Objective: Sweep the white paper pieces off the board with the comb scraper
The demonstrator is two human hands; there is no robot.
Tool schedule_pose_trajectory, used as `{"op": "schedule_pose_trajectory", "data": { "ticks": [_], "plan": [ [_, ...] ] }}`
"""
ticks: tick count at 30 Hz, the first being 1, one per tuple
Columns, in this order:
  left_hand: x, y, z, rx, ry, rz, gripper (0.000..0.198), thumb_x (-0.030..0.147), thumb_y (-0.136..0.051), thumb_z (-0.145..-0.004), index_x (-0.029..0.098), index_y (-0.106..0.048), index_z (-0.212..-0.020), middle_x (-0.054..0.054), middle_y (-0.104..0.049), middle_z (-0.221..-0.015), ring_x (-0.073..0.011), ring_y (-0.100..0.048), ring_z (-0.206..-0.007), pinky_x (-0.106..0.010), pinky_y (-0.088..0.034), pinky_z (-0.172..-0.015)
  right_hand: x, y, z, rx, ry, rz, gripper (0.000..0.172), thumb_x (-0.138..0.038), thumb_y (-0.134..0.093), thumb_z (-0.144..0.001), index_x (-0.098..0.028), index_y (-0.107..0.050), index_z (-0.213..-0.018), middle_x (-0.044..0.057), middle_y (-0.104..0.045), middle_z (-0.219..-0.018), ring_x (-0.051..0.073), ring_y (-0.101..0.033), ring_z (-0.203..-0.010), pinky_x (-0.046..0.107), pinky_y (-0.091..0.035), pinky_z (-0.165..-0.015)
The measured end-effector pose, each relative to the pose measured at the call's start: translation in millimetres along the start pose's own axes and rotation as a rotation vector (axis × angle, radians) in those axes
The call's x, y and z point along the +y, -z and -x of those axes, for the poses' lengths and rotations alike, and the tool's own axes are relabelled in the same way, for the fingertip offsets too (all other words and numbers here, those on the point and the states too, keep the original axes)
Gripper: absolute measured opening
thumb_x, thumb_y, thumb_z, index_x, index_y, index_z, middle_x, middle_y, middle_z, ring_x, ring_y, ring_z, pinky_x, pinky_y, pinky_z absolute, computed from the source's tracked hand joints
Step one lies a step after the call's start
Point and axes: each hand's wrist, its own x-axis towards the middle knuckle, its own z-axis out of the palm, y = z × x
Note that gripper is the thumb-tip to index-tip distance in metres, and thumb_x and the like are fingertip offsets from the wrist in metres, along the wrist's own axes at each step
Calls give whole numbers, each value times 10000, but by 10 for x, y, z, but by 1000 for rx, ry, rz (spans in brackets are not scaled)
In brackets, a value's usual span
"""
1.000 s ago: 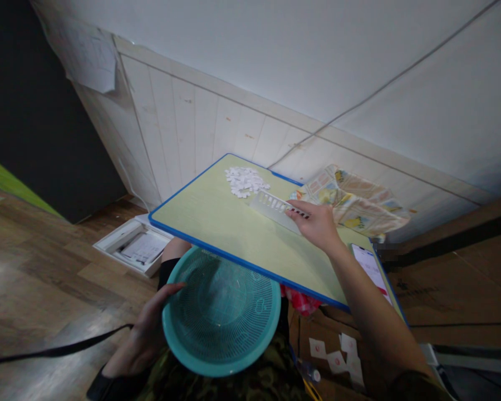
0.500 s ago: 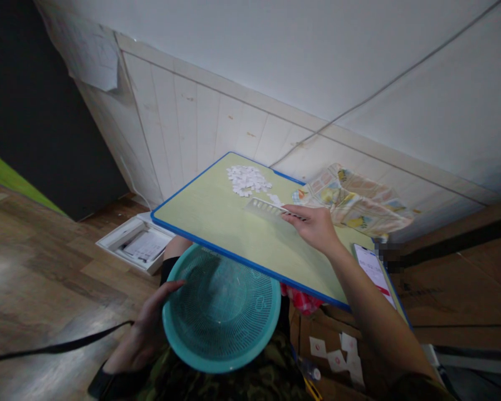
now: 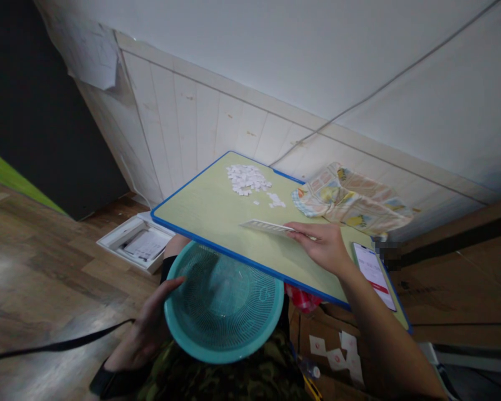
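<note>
The right hand (image 3: 323,245) pinches a white slotted strip (image 3: 265,225) by its near end, thumb on one side and fingers against the other. The strip is over the middle of the table (image 3: 200,214), between the near edge and the white pieces (image 3: 250,179); whether its lower edge touches the top, I cannot tell. Its long axis runs almost straight across the view, the free end pointing left and the held end inside the grip. It is seen nearly edge-on, so its face shows only as a thin band of slots. Holding it at one end probably suits reach: most of its length sticks out beyond the fingers.

A few loose pieces (image 3: 275,200) lie apart from the main heap, between it and the strip.

The left hand (image 3: 152,314) clasps the rim of a teal basket (image 3: 223,356), thumb over the lip; the other fingers are hidden, so how they close I cannot tell. The basket faces up at the person's lap, its far rim under the table's near edge, a placing that likely lets lap and hand together steady it. The cloth (image 3: 350,203) and phone (image 3: 371,273) lie towards the right end.
</note>
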Motion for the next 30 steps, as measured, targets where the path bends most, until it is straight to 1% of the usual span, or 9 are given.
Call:
{"op": "schedule_pose_trajectory", "data": {
  "ticks": [3, 6, 9, 13, 16, 20, 25, 27, 30],
  "plan": [
    [1, 17, -7, -7, -13, 7, 214, 116, -590, -820, 78, -723, -983, -95, -772, -649, -259, -725, -547, -346, -613, -570, -45, 78, 64, 20, 8, 21, 210, -228, -629, -857, -268, -747, -1026, 12, -752, -989, 183, -735, -834, 268, -587, -718],
    [-13, 51, -31, -52, -14, 15, 271, 119, -609, -814, 79, -712, -1061, -94, -785, -697, -265, -739, -598, -359, -618, -626, -59, 113, 133, 53, -5, 58, 224, -203, -623, -859, -253, -741, -1042, 22, -752, -992, 185, -734, -844, 269, -584, -722],
    [-26, 55, -49, -56, 7, 40, 344, 123, -644, -790, 89, -700, -1128, -89, -789, -704, -276, -747, -633, -343, -616, -660, -88, 117, 220, 30, 13, 66, 239, -171, -608, -866, -257, -734, -1050, 16, -751, -1001, 177, -732, -863, 267, -583, -748],
    [-38, 36, -62, -34, 15, 41, 378, 126, -630, -791, 107, -696, -1163, -90, -789, -700, -296, -750, -659, -341, -614, -686, -164, 131, 337, -12, 50, -1, 277, -142, -602, -863, -287, -718, -1069, -7, -751, -1005, 162, -731, -870, 266, -588, -769],
    [-42, 29, -58, -44, 17, 36, 379, 121, -630, -789, 96, -698, -1161, -100, -790, -713, -306, -752, -685, -344, -614, -697, -223, 159, 394, -9, 79, -20, 303, -134, -621, -848, -303, -703, -1087, -18, -750, -1011, 159, -731, -862, 261, -593, -755],
    [-43, 9, -44, -4, 1, 53, 362, 118, -629, -787, 104, -706, -1141, -82, -783, -670, -298, -751, -671, -337, -615, -682, -298, 204, 455, 30, 84, 49, 348, -122, -637, -836, -316, -680, -1122, -20, -752, -1005, 159, -734, -834, 249, -593, -728],
    [-39, -17, -35, -2, -17, 49, 270, 108, -600, -805, 95, -727, -1043, -81, -773, -640, -258, -735, -572, -322, -615, -651, -422, 248, 578, -20, 94, 70, 440, -94, -629, -830, -344, -629, -1192, -35, -754, -1002, 153, -733, -837, 246, -588, -719],
    [-39, -17, -31, -3, -32, 42, 275, 105, -584, -815, 88, -720, -1053, -83, -773, -643, -251, -731, -561, -327, -616, -650, -472, 264, 621, -43, 96, 67, 483, -83, -628, -825, -348, -601, -1228, -35, -752, -1012, 150, -731, -845, 246, -585, -721],
    [-42, 0, -31, -25, -28, 42, 312, 116, -580, -821, 84, -703, -1106, -86, -777, -657, -262, -737, -584, -344, -616, -660, -527, 284, 654, -75, 119, 74, 540, -73, -614, -825, -356, -556, -1281, -34, -746, -1041, 148, -730, -854, 244, -582, -725]
  ]
}}
